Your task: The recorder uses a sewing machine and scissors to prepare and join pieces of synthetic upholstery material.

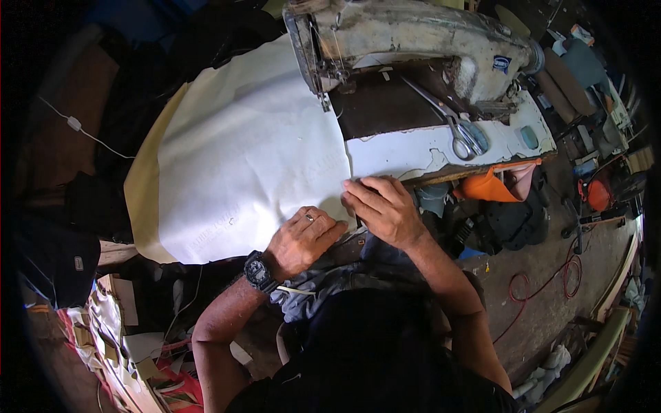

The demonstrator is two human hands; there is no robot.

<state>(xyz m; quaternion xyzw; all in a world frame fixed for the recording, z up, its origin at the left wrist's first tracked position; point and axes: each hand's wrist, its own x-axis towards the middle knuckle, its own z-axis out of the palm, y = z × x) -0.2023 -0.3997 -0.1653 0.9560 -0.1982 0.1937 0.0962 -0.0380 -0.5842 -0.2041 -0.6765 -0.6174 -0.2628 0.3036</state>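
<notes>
A large white sheet of material, with a tan strip along its left side, covers the left of the sewing table. Its right edge runs under the needle end of an old, worn sewing machine. My left hand, wearing a ring and with a black watch on the wrist, bends its fingers at the sheet's near edge. Beside it my right hand pinches the sheet's near right corner between thumb and fingers. Exactly what the left fingertips grip is hidden.
Metal scissors and a small teal piece lie on the table's chipped white top. Orange material hangs below its front edge. A red hose loops across the floor at right. Scraps are piled at lower left.
</notes>
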